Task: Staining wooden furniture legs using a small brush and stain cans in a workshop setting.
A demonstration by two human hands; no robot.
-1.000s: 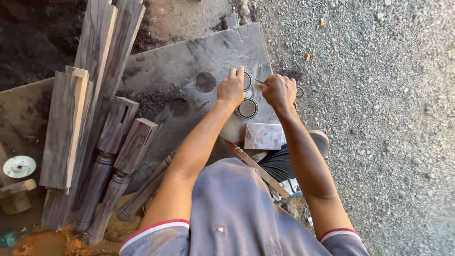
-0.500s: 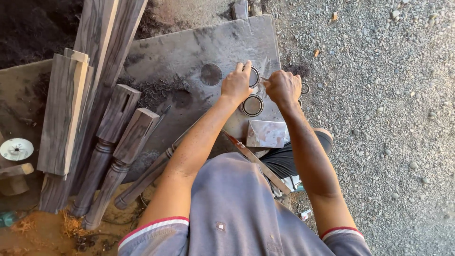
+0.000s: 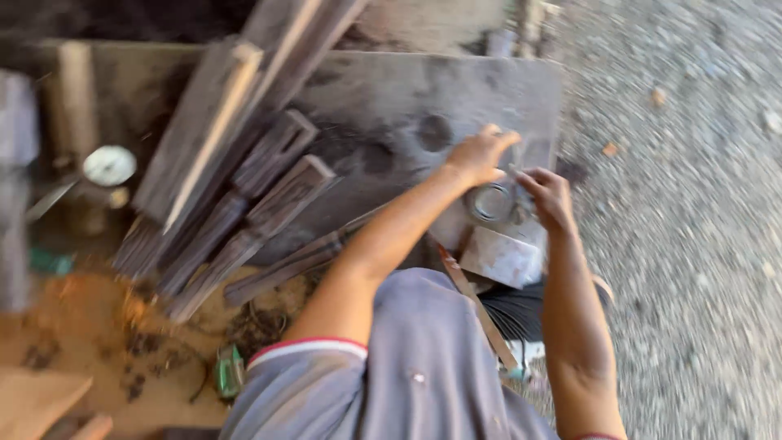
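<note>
- On the grey board (image 3: 391, 106), near its right edge, lies a round metal ring (image 3: 491, 202) that both hands work at; blur hides what, if anything, sits inside it.
- Left hand (image 3: 479, 155) rests above the ring, fingers curled loosely, seemingly steadying it; grip unclear.
- Right hand (image 3: 547, 198) is just beside the ring, fingers bent; I cannot tell whether it pinches anything.
- Small grey block (image 3: 501, 257) lies just below.
- Wooden posts (image 3: 244, 195) lean together at the left, beside a white disc (image 3: 109, 165).
</note>
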